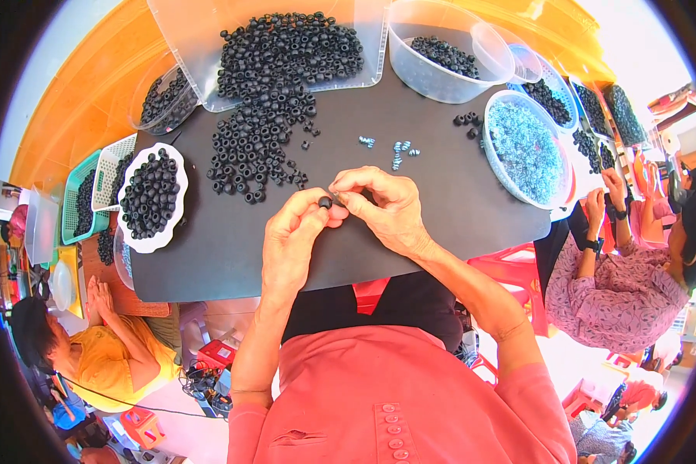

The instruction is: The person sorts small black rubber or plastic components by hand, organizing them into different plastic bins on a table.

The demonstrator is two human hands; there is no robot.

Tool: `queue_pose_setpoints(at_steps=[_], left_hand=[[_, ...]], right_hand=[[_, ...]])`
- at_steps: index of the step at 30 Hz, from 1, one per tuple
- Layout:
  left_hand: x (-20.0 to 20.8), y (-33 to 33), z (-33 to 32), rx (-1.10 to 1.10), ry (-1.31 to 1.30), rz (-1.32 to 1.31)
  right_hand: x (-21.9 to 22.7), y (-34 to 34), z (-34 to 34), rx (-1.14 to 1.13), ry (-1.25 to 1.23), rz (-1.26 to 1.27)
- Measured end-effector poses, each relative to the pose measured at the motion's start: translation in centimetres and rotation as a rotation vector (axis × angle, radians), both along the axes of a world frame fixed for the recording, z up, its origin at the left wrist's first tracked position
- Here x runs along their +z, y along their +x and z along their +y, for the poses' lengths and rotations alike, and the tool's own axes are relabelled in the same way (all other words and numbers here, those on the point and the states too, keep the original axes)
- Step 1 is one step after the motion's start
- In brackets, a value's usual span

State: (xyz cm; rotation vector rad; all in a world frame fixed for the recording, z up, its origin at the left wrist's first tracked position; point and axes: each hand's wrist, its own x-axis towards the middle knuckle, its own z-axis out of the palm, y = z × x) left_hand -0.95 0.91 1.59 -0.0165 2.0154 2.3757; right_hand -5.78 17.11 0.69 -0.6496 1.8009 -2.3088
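Observation:
My left hand pinches a small round black plastic piece between thumb and fingers. Close against it, my right hand has thumb and forefinger pressed together at a tiny part, too covered to make out. Both hands are raised over the dark grey table. Just beyond them lie several loose metal springs. To the far left of the hands spreads a heap of hollow black round pieces, spilling from a clear plastic tray.
A white scalloped dish of black pieces sits at the left edge. On the right stands a round basin of small springs, behind it a clear tub. One person sits at right, another in yellow at left.

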Motion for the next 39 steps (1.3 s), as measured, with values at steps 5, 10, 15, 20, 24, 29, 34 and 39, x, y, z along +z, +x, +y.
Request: queue_pose_setpoints(at_steps=[5, 10, 15, 20, 24, 29, 34, 39], left_hand=[[-0.7, 0.0, 0.1, -0.11, 0.586, -0.155], [-1.1, 0.1, 0.8, -0.083, 0.639, -0.175], [-1.1, 0.1, 1.1, -0.047, 0.671, -0.193], [-1.8, 0.2, 1.3, -0.048, 0.696, -0.146], [-1.2, 0.0, 1.3, -0.046, 0.715, -0.171], [-2.0, 0.2, 0.3, -0.076, 0.733, -0.18], [-1.0, 0.8, -0.4, -0.145, 0.715, -0.184], [-1.0, 1.7, -1.3, -0.123, 0.604, -0.175]], right_hand=[[-0.6, -0.3, 0.2, -0.057, 0.032, 0.11], [-0.4, -0.2, 0.0, -0.066, 0.037, 0.175], [-0.1, -0.2, -0.2, -0.132, 0.114, 0.252], [-0.4, -0.4, 0.0, -0.126, 0.18, 0.334], [-0.1, -0.5, -0.1, -0.1, 0.235, 0.399], [0.6, -0.1, -0.8, -0.079, 0.326, 0.433], [0.7, 0.0, -0.2, 0.042, 0.345, 0.331], [0.9, -0.1, -0.9, 0.09, 0.313, 0.413]])
